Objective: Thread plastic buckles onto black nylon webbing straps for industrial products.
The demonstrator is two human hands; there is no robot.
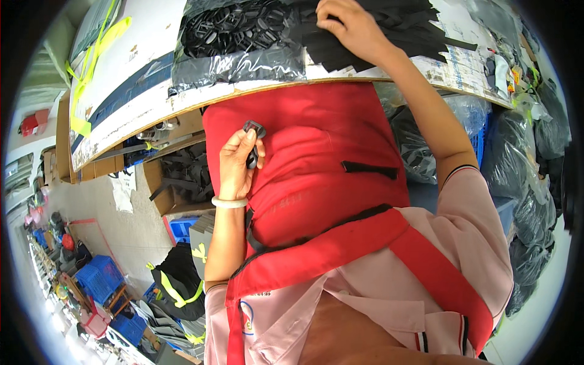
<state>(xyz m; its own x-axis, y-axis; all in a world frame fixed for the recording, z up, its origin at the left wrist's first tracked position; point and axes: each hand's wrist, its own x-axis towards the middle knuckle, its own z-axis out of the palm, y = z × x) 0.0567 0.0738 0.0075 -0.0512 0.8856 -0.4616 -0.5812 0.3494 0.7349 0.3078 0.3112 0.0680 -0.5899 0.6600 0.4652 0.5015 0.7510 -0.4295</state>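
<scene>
My left hand (239,155) is closed in front of the red apron (304,146), its thumb and forefinger pinching a black plastic buckle (255,128). Another dark rounded piece (252,161) shows below, against the curled fingers. Over the table, my right hand (351,27) reaches to a pile of black webbing strips (389,36). Its fingers are bent inward at the strips; whether one is gripped is hidden. Left of that pile, a heap of black plastic buckles (237,27) lies on a clear plastic bag (243,70).
The white worktable (146,36) has its edge just beyond my apron. Neon yellow strips (91,67) hang over its left end. Beneath the table stands an open cardboard box (182,176) of dark pieces. Plastic-wrapped bundles (517,164) crowd the right side; a blue crate (97,280) stands lower left.
</scene>
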